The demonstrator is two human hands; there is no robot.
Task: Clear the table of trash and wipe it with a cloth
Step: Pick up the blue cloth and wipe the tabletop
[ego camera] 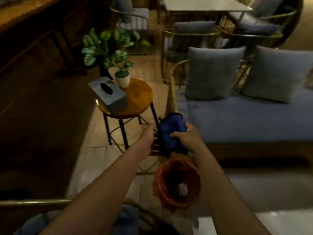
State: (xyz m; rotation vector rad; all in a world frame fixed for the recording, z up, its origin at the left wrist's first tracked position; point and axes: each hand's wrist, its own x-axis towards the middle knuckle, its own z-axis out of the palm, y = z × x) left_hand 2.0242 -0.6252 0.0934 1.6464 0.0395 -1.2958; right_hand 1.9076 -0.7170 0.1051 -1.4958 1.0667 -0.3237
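My right hand (183, 136) grips a blue cloth (170, 131), held up in the air just right of the small round wooden table (140, 97). My left hand (148, 134) reaches forward beside the cloth, below the table's edge; the blur hides whether its fingers hold anything. On the floor below my hands stands a red bin (162, 189) with crumpled white paper (183, 189) inside.
On the round table sit a grey tissue box (110, 95) and a white pot with a small plant (122, 80). A blue cushioned bench (245, 119) with two grey pillows lies to the right. Chairs and another table stand behind. A large leafy plant (105, 48) is behind the round table.
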